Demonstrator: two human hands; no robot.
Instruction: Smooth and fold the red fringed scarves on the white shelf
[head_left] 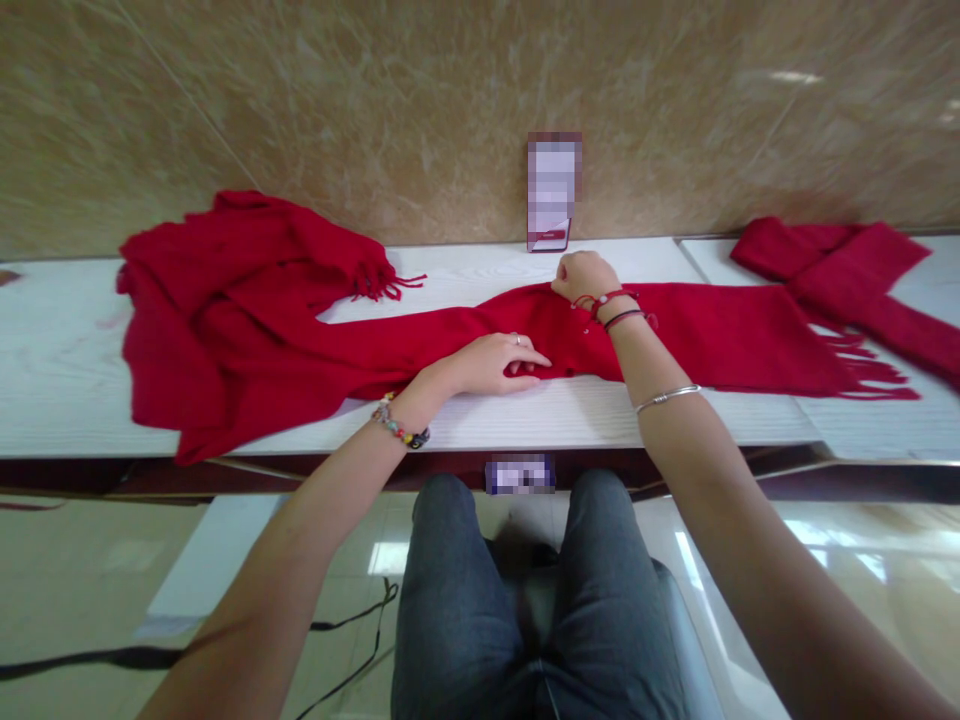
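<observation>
A red scarf [720, 335] lies lengthwise along the white tabletop, its fringed end flat on the right and its left part in a loose, rumpled heap. My left hand [499, 365] rests on the near edge of its middle stretch, fingers mostly extended over the cloth. At the scarf's far edge, a little to the right, my right hand [589, 275] is closed with curled fingers against the fabric. The fingertips of that hand are hidden from view.
A phone [551, 195] leans upright against the marbled wall behind the table. Another folded red scarf [847, 260] sits at the far right. Below the table's front edge [570, 440] is a small blurred device [520, 475]. A dark strap [352, 625] is near the floor.
</observation>
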